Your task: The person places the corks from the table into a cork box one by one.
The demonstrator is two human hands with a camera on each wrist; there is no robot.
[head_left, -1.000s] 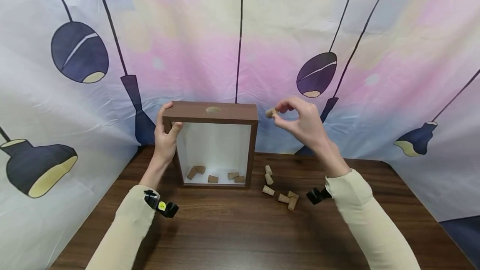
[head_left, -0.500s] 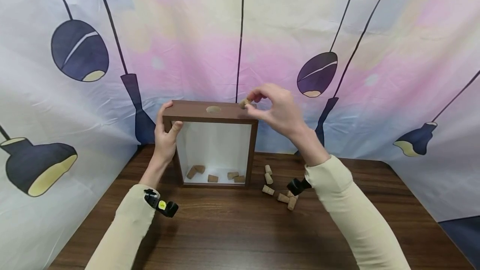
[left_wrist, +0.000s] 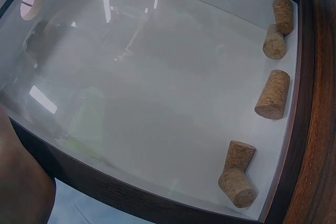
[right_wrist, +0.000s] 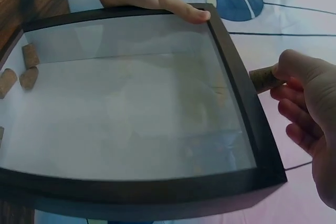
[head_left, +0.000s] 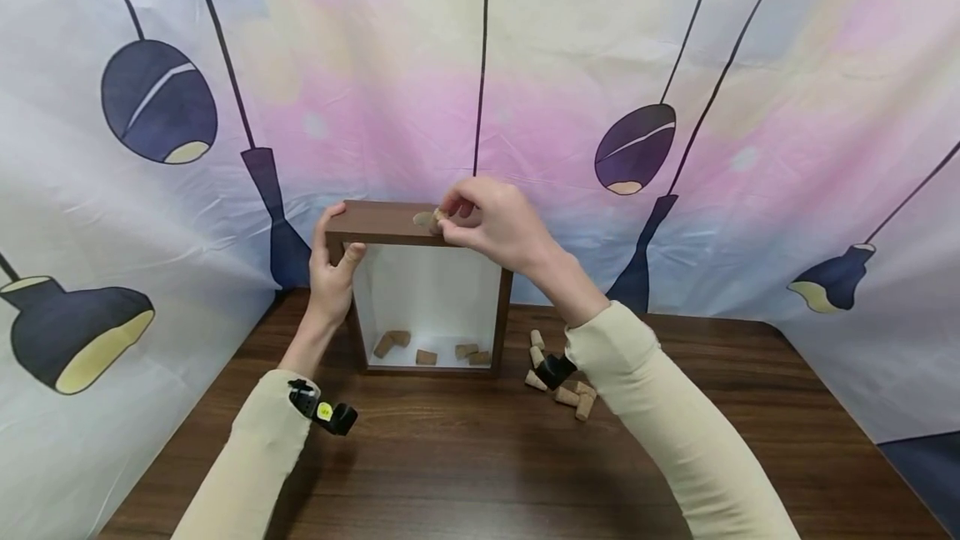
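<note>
A brown shadow box frame point(head_left: 375, 220) with a clear front and white back stands upright on the table. My left hand point(head_left: 330, 273) grips its upper left corner, thumb on the front edge and fingers over the top and side. Between thumb and fingertips my right hand point(head_left: 495, 219) pinches a tapered cork point(head_left: 437, 222), right at the round hole point(head_left: 422, 219) in the frame's top. In the right wrist view, the held cork point(right_wrist: 264, 78) meets the frame's top edge. Several corks point(left_wrist: 273, 94) lie inside along the bottom of the frame.
Several loose corks point(head_left: 582, 400) lie on the dark wooden table point(head_left: 450, 457) to the right of the frame, partly behind the right wrist camera point(head_left: 557, 372). A fabric backdrop point(head_left: 360, 90) printed with lamps hangs close behind the frame.
My right hand has moved left with the pinched cork, from beside the frame, across its top, to the hole. The left hand and the frame have stayed in place.
</note>
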